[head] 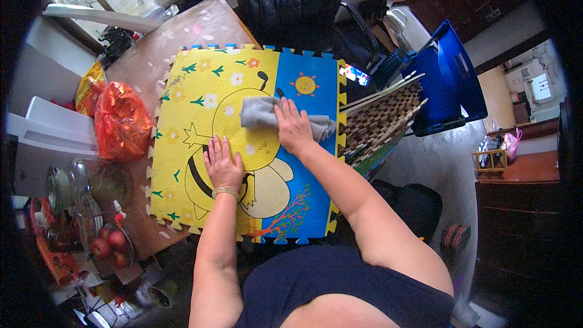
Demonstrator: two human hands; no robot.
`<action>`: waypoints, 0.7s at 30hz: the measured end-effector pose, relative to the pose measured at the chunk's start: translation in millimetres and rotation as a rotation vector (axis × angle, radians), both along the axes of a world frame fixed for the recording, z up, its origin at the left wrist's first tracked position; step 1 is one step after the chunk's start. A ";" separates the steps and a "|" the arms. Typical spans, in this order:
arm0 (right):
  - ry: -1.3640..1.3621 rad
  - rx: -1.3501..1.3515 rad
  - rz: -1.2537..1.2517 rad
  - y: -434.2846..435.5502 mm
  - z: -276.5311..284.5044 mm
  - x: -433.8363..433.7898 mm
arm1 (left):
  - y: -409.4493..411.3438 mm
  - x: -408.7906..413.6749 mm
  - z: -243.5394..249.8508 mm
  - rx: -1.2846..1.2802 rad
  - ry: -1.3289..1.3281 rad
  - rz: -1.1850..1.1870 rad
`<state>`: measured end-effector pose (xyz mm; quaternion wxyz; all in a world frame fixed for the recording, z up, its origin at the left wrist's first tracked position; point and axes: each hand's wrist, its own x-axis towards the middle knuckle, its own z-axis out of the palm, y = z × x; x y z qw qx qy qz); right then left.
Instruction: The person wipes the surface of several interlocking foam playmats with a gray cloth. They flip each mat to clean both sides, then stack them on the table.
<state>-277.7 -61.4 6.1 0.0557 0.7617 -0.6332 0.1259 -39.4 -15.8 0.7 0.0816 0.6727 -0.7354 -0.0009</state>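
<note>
A yellow and blue foam puzzle mat (191,109) with interlocking edges lies before me, printed with a bee, flowers, a sun and a branch. Flat on its yellow part, over the bee's striped body, rests my left hand (224,164), fingers slightly spread and nothing in it. A bangle circles that wrist. My right hand (294,127) presses down on a folded grey cloth (258,111), which spans the bee's head and the blue strip. Part of the cloth is hidden under the fingers. Dark smudges show on the mat's upper left and near the bee's face.
The mat lies over a wooden table (177,27) and juts past its right side. Left stand a red plastic bag (120,123), glass jars (59,189) and several apples (114,243). A black office chair (291,0), a lit phone (356,75), a checkered woven mat (378,118) and a blue crate (451,82) lie beyond.
</note>
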 end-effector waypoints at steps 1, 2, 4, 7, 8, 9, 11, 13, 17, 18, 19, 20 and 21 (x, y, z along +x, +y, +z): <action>-0.004 -0.001 -0.021 -11.1 -0.2 1.6 | -0.1 -0.5 1.0 0.005 0.002 0.000; -0.009 0.017 -0.040 -19.4 -0.2 2.8 | -0.9 -1.0 2.1 0.001 0.001 -0.002; -0.013 0.013 -0.048 -25.0 -5.2 4.3 | -0.5 -3.7 5.9 -0.004 0.001 -0.007; -0.033 0.009 -0.019 -14.6 -5.6 5.5 | -0.4 -1.1 4.8 0.003 0.024 0.003; -0.041 0.009 -0.003 -5.3 -4.9 6.8 | -0.9 -1.3 4.4 0.000 0.016 0.002; -0.041 -0.021 0.029 7.7 -4.4 7.2 | -0.8 -1.7 5.6 -0.002 0.009 0.001; -0.042 -0.078 0.098 42.8 -4.2 5.8 | 0.0 -1.5 4.9 -0.007 -0.002 0.003; -0.065 -0.077 0.169 80.7 4.8 1.4 | -0.3 0.3 1.4 -0.021 -0.007 0.001; -0.058 0.041 0.248 149.0 24.2 -10.7 | -0.6 1.7 -1.2 -0.017 0.003 -0.002; -0.061 0.069 0.267 160.9 24.6 -12.8 | -0.7 2.0 -1.7 -0.017 0.003 -0.002; -0.149 0.129 0.271 167.1 35.3 -12.6 | -0.7 2.8 -2.6 -0.017 0.001 0.000; -0.177 0.148 0.266 167.5 39.1 -11.1 | -0.4 3.8 -4.0 -0.018 -0.005 0.003; -0.204 0.166 0.256 167.3 41.2 -10.3 | -0.6 2.5 -4.3 -0.020 -0.008 0.002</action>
